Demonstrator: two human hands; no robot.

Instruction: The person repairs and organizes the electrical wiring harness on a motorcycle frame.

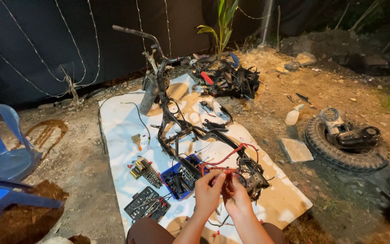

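both hands meet over the white sheet (118, 117), the left hand (207, 194) and right hand (235, 196) pinching a small red wire connector (221, 178) between their fingertips, just beside the rear of the bare scooter frame (181, 126). left of the hands, a blue plastic tray (170, 171) holds dark metal parts and bolts. nearer the sheet's edge, an open black socket case (145, 204) holds sockets and small tools in rows.
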